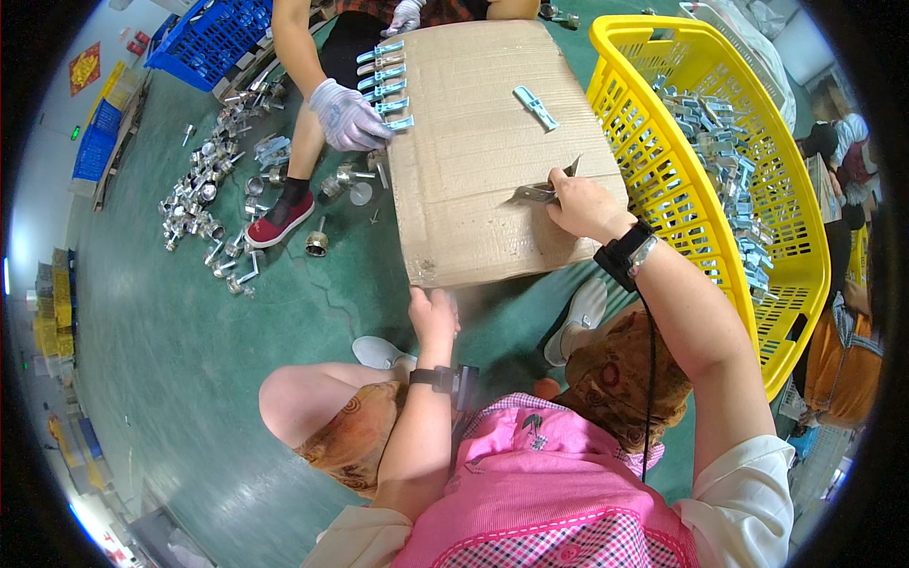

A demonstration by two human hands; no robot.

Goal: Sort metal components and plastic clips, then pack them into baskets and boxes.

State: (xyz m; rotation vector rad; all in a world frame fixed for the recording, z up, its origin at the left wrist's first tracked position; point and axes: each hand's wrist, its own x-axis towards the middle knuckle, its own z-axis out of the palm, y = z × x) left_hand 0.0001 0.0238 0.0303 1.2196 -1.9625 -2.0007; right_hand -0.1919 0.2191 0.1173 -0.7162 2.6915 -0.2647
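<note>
My right hand is closed on a dark metal piece over the right half of a cardboard box. Angled ends of the piece stick out on both sides of my fingers; its exact kind is unclear. My left hand is curled at the box's near left corner, and what it holds, if anything, is hidden. One pale teal metal clip lies apart on the box top. Several similar clips form a row along the far left edge, where a co-worker's gloved hand touches the nearest one.
A yellow plastic basket holding many teal clips stands against the box's right side. Round metal fittings are scattered on the green floor at left, around the co-worker's red shoe. A blue crate sits farther back.
</note>
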